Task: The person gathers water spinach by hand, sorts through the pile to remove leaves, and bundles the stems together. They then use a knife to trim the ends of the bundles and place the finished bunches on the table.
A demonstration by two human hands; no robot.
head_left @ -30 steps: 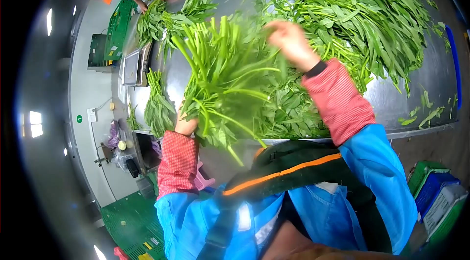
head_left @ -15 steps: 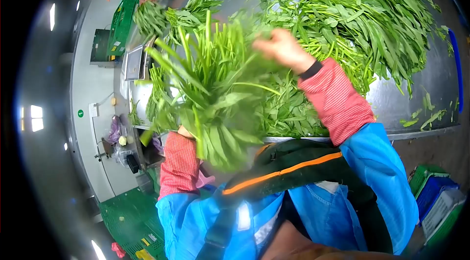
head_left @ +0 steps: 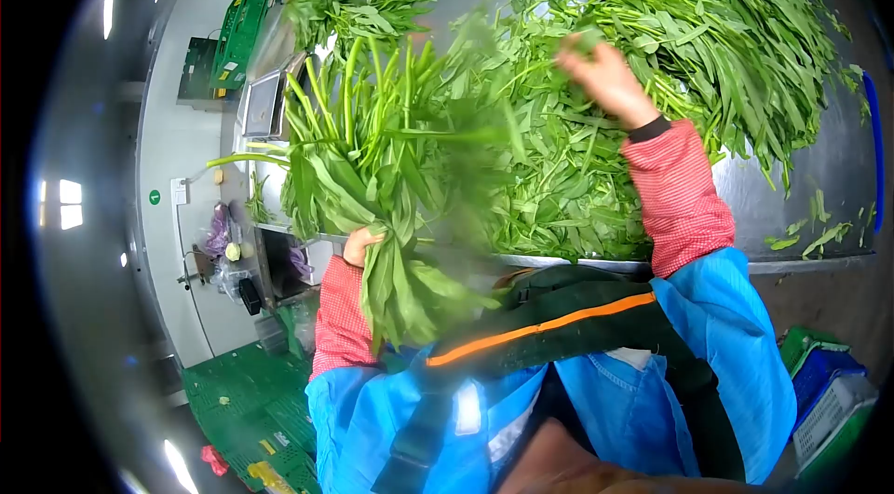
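Green stems sat clamped in the left hand [head_left: 358, 247], fingers wrapped tight round the bunch [head_left: 372, 140], held up over the near edge of the steel table [head_left: 801, 182]. The right hand [head_left: 607, 77] was out on the loose pile [head_left: 708, 19] mid-table; whether it pinched anything, I couldn't tell.

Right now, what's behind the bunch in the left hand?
Around the bunch in the left hand show a scale, loose greens and the steel table. The right hand touches those greens. The table directly behind the bunch is covered.
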